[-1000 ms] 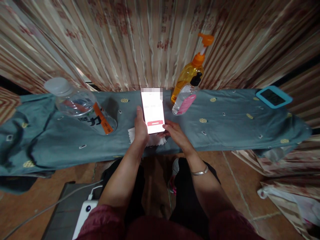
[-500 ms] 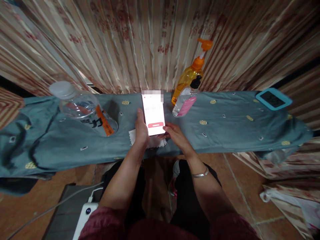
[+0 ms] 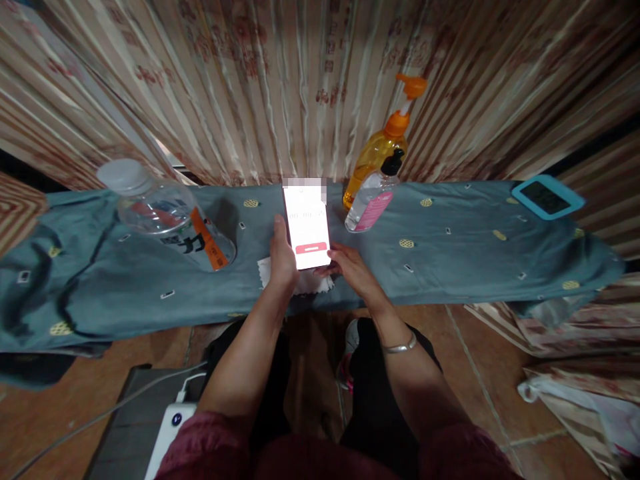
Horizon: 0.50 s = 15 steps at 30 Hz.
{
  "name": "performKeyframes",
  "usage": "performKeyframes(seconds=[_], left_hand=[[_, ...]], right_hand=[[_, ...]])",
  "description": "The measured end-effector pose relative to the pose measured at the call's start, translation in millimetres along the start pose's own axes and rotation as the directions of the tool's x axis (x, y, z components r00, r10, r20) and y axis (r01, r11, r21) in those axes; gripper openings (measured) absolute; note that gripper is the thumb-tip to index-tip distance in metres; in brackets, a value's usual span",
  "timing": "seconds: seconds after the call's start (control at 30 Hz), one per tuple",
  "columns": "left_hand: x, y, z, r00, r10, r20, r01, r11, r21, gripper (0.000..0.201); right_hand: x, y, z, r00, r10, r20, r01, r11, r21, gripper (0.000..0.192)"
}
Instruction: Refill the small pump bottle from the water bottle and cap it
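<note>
A smartphone (image 3: 310, 227) with a bright white screen and a red button low on it is held upright over the cloth-covered table. My left hand (image 3: 283, 257) is closed along its left edge, thumb up the side. At the lower right corner my right hand (image 3: 347, 265) grips it, thumb by the screen's edge and fingers partly hidden behind. Under the phone and hands lies a white cloth (image 3: 314, 285) with a zigzag edge. Right of the phone stand a clear pump bottle with a pink label (image 3: 370, 208) and an amber bottle with an orange pump (image 3: 374, 155).
A large clear plastic jar (image 3: 170, 217) with a white lid stands at left. A blue-framed digital clock (image 3: 549, 197) lies at the right end of the teal tablecloth (image 3: 450, 267). Curtains (image 3: 290, 87) hang behind. A white power bank (image 3: 169, 437) with a cable is at lower left.
Both hands keep their hold on the phone, almost still. The view has shifted very slightly; nothing else has visibly moved.
</note>
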State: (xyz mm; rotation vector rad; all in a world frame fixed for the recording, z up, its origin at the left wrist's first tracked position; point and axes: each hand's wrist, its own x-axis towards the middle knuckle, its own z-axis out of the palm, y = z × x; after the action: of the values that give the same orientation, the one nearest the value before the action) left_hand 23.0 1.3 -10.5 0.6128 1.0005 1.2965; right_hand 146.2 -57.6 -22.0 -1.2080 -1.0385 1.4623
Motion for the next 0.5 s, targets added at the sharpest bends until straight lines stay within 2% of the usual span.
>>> performKeyframes(seconds=[0.17, 0.27, 0.5], left_hand=[[0.6, -0.1, -2.8, 0.999, 0.048, 0.002, -0.048, 0.997, 0.055, 0.052], [-0.5, 0.5, -2.4, 0.999, 0.037, 0.029, -0.038, 0.999, 0.038, 0.054], [-2.9, -0.7, -0.4, 0.999, 0.009, 0.038, -0.011, 0.999, 0.046, 0.062]], right_hand=[[0.9, 1.2, -1.1, 1.000, 0.023, -0.012, -0.023, 1.000, 0.000, 0.029], [0.6, 1.1, -1.5, 1.000, 0.018, -0.013, -0.018, 1.000, 0.003, 0.027], [0.4, -0.4, 0.4, 0.999, 0.011, -0.041, -0.011, 1.000, -0.001, 0.038]])
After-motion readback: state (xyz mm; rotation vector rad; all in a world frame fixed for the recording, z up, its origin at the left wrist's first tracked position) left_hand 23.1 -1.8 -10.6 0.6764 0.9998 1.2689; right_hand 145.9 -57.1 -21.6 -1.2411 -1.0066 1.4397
